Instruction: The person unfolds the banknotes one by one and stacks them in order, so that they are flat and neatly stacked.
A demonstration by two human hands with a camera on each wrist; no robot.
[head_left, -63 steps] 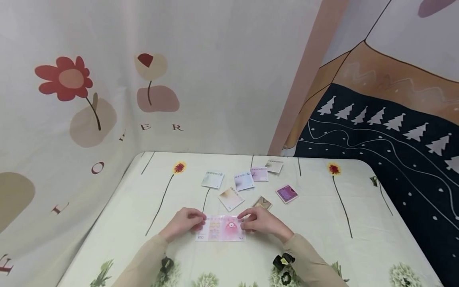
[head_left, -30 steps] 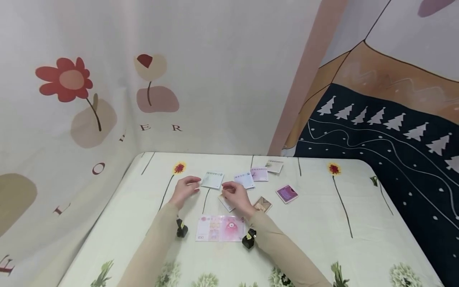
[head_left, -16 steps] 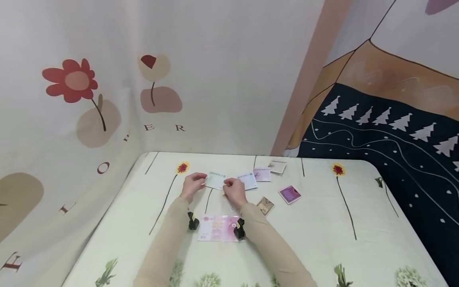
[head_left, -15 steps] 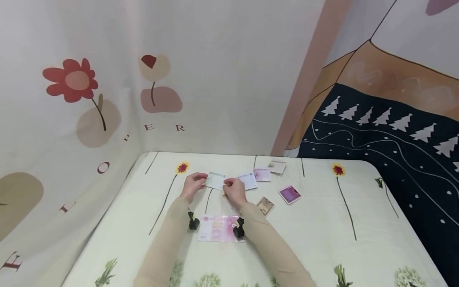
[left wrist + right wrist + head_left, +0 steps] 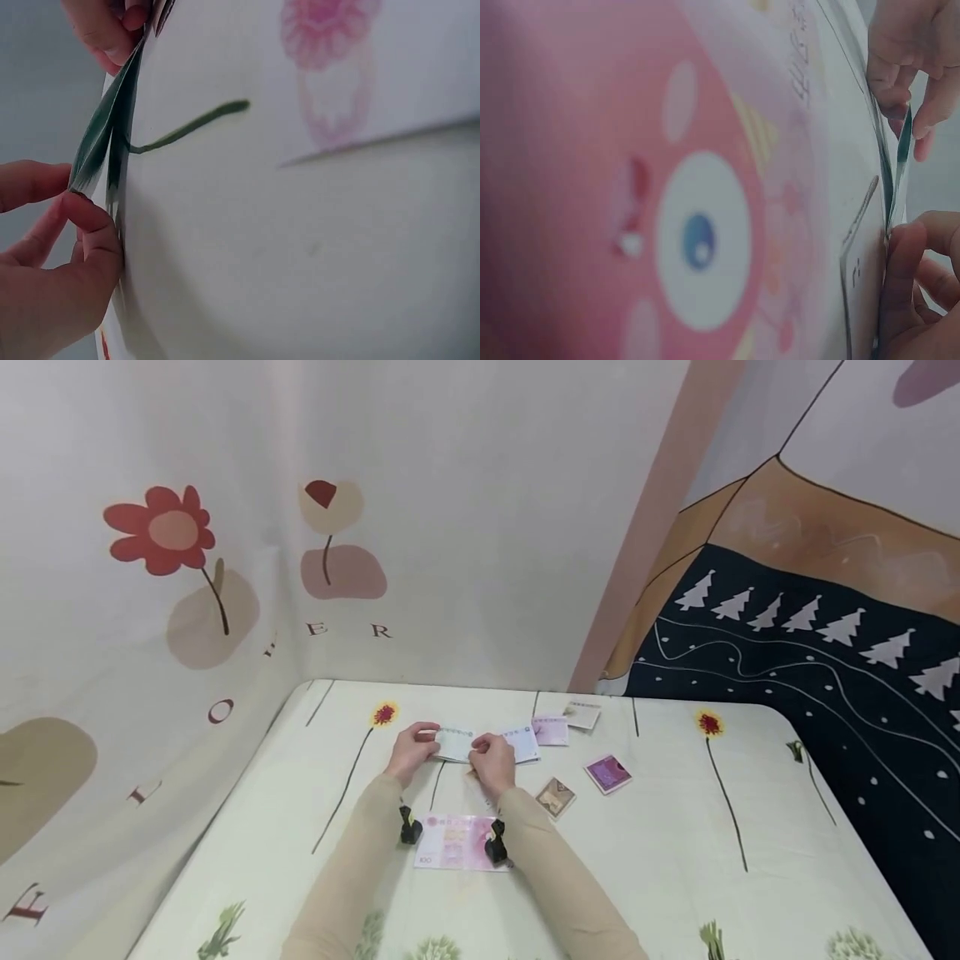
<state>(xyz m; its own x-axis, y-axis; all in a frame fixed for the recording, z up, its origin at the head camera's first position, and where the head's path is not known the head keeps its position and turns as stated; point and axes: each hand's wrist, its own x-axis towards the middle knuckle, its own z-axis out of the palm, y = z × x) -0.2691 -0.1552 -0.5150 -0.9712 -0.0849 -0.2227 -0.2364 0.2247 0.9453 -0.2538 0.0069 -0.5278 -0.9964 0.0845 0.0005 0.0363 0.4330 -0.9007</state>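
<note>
A pale green folded play banknote [image 5: 454,745] is held between both hands toward the back of the table. My left hand [image 5: 412,753] pinches its left end between thumb and fingers, and the left wrist view shows the green note's [image 5: 105,124] layers standing slightly apart. At its right end, my right hand [image 5: 493,764] grips the edge. Nearer the front lies a pink 100 banknote [image 5: 453,842], flat and unfolded, its right end partly covered by the right wrist's black strap. Under the right hand another folded note [image 5: 864,277] is mostly hidden from the head view.
To the right of the hands lie folded notes: a bluish one [image 5: 522,744], a light purple one [image 5: 552,731], a pale one [image 5: 582,715], a brown one [image 5: 556,797] and a dark purple one [image 5: 608,773]. A flower-printed cloth [image 5: 660,843] covers the table.
Both hands have left the pink banknote and moved away from the body to the green note, taking hold of its two ends. The green note is now slightly raised at its near edge.
</note>
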